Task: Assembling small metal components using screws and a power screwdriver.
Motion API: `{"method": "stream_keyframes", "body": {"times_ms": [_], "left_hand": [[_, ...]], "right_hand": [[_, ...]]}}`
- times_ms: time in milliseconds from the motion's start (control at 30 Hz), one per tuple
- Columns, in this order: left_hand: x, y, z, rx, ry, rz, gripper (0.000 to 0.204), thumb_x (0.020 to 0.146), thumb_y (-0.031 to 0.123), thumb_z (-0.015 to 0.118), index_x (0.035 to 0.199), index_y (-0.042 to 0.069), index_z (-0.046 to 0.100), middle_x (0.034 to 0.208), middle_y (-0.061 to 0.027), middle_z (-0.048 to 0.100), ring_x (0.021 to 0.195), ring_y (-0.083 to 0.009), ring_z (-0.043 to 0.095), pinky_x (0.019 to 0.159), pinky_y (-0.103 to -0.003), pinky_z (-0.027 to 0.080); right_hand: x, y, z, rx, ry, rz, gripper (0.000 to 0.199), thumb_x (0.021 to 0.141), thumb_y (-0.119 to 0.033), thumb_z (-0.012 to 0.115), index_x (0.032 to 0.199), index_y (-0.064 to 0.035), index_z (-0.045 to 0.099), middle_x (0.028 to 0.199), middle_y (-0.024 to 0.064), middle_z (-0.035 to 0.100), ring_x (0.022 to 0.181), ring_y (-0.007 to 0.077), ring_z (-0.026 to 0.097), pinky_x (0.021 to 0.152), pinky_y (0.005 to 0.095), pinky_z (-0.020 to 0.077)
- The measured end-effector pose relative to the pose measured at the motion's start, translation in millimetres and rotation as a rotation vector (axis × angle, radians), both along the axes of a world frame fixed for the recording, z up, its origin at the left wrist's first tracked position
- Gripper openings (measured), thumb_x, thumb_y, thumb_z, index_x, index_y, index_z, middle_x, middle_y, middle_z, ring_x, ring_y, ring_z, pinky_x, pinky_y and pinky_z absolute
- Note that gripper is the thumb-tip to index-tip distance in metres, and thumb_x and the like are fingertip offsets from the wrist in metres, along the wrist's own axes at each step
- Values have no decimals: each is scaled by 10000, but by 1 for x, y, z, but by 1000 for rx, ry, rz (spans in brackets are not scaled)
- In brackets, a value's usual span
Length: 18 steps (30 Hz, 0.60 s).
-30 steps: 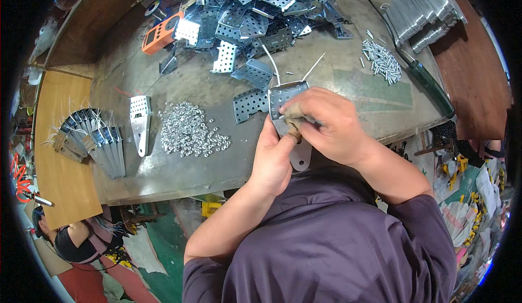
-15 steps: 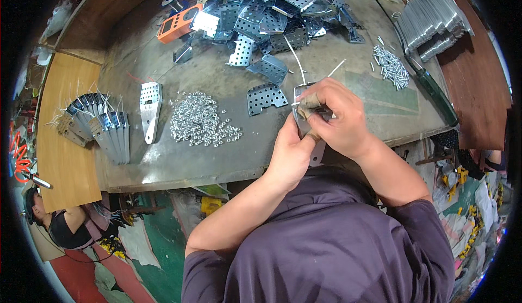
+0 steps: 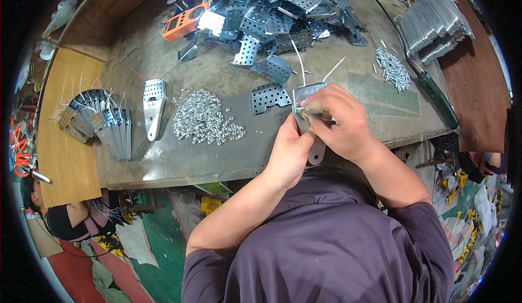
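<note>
My left hand (image 3: 286, 156) is closed round the side of a long silvery metal plate (image 3: 310, 90) with two white wires standing up from its far end. The plate's rounded near end, with a hole in it, shows below my fingers. Over the plate's middle, my right hand (image 3: 348, 122) is bent in a pinch, its fingertips wearing tan coverings. A small thin metal piece (image 3: 300, 109) shows at those fingertips; its exact kind is too small to tell. Just left of the plate lies a perforated dark metal bracket (image 3: 270, 98).
Loose nuts (image 3: 204, 118) are heaped left of centre, beside a finished-looking plate (image 3: 154, 110). Perforated brackets (image 3: 261, 23) pile up at the back near an orange device (image 3: 185, 23). Screws (image 3: 392, 70), a green-handled tool (image 3: 437, 99) and stacked plates (image 3: 435, 23) are right. A person sits lower left.
My right fingers have shifted slightly nearer and off the plate's far end, so more of its face shows. My left hand still grips it. The view has shifted a little.
</note>
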<state>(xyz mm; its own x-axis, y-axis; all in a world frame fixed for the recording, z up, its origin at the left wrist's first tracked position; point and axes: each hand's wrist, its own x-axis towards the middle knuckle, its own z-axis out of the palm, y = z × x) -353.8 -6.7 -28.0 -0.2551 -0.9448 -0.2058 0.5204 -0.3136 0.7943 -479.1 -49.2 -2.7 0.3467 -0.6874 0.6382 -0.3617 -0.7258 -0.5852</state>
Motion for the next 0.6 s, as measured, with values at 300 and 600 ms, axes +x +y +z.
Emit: {"method": "stream_keyframes", "body": {"times_ms": [300, 600], "left_hand": [[1, -2, 1, 7, 72, -12, 328, 872, -6, 474, 1198, 16, 437, 1115, -56, 529, 1031, -143, 518, 901, -282, 406], [-1, 1, -4, -47, -10, 7, 356, 873, -18, 458, 1222, 36, 417, 1159, -66, 504, 1072, -135, 496, 913, -278, 404]], "right_hand": [[-5, 3, 3, 123, 42, 35, 197, 614, 42, 637, 777, -23, 547, 784, 111, 584, 732, 294, 574, 645, 359, 466], [-6, 5, 6, -11, 88, -67, 324, 640, -18, 669, 954, -4, 594, 982, 134, 574, 875, 308, 559, 745, 371, 462]]}}
